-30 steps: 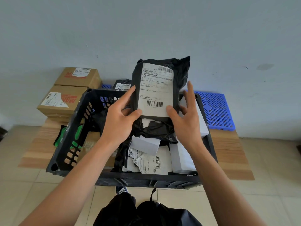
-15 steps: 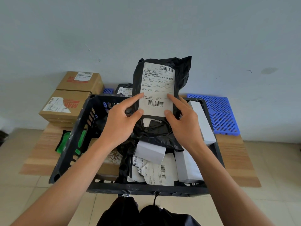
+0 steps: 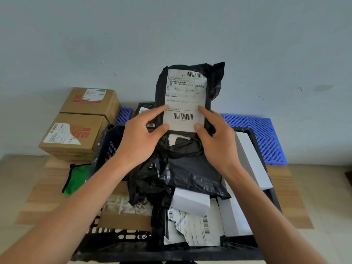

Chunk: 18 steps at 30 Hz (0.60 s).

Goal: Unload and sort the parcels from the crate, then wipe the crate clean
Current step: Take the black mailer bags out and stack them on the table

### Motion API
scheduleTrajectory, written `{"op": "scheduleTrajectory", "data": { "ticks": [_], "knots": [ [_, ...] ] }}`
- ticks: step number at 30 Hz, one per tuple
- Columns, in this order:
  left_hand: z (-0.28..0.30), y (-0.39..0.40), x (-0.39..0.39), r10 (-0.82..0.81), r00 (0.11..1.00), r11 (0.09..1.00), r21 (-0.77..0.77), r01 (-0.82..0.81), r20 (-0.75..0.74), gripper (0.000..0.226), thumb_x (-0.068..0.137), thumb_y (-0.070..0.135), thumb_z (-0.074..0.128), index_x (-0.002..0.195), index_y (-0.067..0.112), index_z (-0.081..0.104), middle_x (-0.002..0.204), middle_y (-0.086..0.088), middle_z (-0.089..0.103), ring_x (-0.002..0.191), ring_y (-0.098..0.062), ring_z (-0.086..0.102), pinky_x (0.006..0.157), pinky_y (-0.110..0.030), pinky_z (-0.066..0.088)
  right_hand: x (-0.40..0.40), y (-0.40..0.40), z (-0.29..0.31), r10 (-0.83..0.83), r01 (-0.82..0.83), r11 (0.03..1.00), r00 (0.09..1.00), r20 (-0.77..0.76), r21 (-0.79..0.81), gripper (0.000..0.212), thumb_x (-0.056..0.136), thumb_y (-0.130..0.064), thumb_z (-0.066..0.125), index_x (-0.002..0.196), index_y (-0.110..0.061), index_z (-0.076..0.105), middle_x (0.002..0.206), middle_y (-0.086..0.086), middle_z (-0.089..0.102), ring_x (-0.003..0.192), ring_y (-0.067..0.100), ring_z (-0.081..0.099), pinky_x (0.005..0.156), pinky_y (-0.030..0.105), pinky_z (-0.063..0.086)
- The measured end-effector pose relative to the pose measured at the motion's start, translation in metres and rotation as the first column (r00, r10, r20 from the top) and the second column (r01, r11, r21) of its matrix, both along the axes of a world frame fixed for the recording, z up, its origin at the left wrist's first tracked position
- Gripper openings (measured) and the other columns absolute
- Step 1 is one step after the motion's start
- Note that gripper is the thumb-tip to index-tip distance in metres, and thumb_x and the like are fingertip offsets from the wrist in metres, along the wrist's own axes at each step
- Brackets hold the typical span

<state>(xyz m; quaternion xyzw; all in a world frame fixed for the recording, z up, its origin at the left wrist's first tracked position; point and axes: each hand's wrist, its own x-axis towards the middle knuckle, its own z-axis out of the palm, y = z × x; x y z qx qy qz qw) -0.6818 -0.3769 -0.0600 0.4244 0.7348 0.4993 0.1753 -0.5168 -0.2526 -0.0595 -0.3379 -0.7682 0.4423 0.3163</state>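
A black plastic mailer bag (image 3: 213, 86) with a white shipping label stands upright above the black crate (image 3: 106, 145). My left hand (image 3: 139, 138) pinches its lower left edge, thumb and forefinger on the label. My right hand (image 3: 217, 141) pinches the lower right edge the same way. Inside the crate lie a crumpled black bag (image 3: 171, 178), white boxes (image 3: 190, 201), a torn-label parcel (image 3: 192, 227) and a brown box (image 3: 123, 218).
Two brown cardboard boxes (image 3: 76, 138) are stacked at the left on the wooden board (image 3: 38, 197). A green cloth (image 3: 76, 178) lies beside the crate. Another black bag (image 3: 144, 109) lies behind the crate. A blue grid panel (image 3: 266, 134) lies at the right, against the wall.
Both hands have shifted their hold on the black bag, the fingers now reaching onto the label. The view has dropped closer to the crate.
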Motion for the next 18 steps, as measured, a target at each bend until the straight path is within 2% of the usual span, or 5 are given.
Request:
{"op": "scheduleTrajectory", "data": {
  "ticks": [3,7,11,13,18],
  "knots": [
    [0.007,0.015,-0.028,-0.016,0.999,1.000,0.011,0.017,-0.047,0.049,0.096,0.024,0.072,0.143,0.032,0.059,0.142,0.012,0.060,0.130,0.000,0.055,0.112,-0.035,0.048,-0.023,0.013,0.011,-0.016,0.016,0.999,1.000,0.008,0.039,0.046,0.100,-0.018,0.063,0.146,-0.022,0.055,0.131,-0.012,0.060,0.105,-0.005,0.057,0.086,0.006,0.047],
    [0.016,0.037,-0.067,0.010,0.994,0.999,0.038,-0.006,-0.107,0.047,0.095,0.032,0.072,0.140,0.037,0.061,0.137,0.013,0.064,0.117,-0.002,0.063,0.104,-0.034,0.053,-0.060,0.034,0.020,-0.055,0.053,0.993,0.998,0.013,0.109,0.044,0.101,-0.020,0.062,0.145,-0.023,0.056,0.124,-0.011,0.059,0.103,-0.005,0.057,0.087,0.011,0.048],
    [0.016,0.051,-0.099,0.023,0.992,0.999,0.040,-0.018,-0.120,0.047,0.095,0.029,0.072,0.141,0.033,0.061,0.130,0.011,0.064,0.102,0.012,0.060,0.086,-0.007,0.049,-0.095,0.049,0.017,-0.078,0.075,0.988,0.997,0.022,0.138,0.041,0.100,-0.019,0.062,0.141,-0.021,0.059,0.120,-0.006,0.060,0.107,0.005,0.059,0.093,0.015,0.049],
    [0.011,0.055,-0.111,-0.011,0.995,1.000,0.017,0.013,-0.102,0.052,0.094,0.026,0.074,0.144,0.031,0.058,0.133,0.011,0.061,0.103,0.012,0.058,0.082,-0.002,0.045,-0.109,0.055,0.013,-0.087,0.081,0.986,0.996,0.032,0.148,0.041,0.100,-0.018,0.062,0.140,-0.021,0.060,0.117,-0.006,0.060,0.104,0.006,0.059,0.090,0.012,0.047],
    [-0.007,0.061,-0.133,-0.111,0.990,0.992,-0.067,0.106,-0.081,0.070,0.089,0.026,0.079,0.152,0.031,0.048,0.147,0.010,0.054,0.131,0.000,0.049,0.113,-0.018,0.038,-0.131,0.069,-0.001,-0.107,0.091,0.983,0.990,0.095,0.161,0.041,0.100,-0.019,0.061,0.141,-0.022,0.058,0.114,-0.006,0.059,0.099,0.001,0.058,0.083,0.005,0.044]
  ]
}}
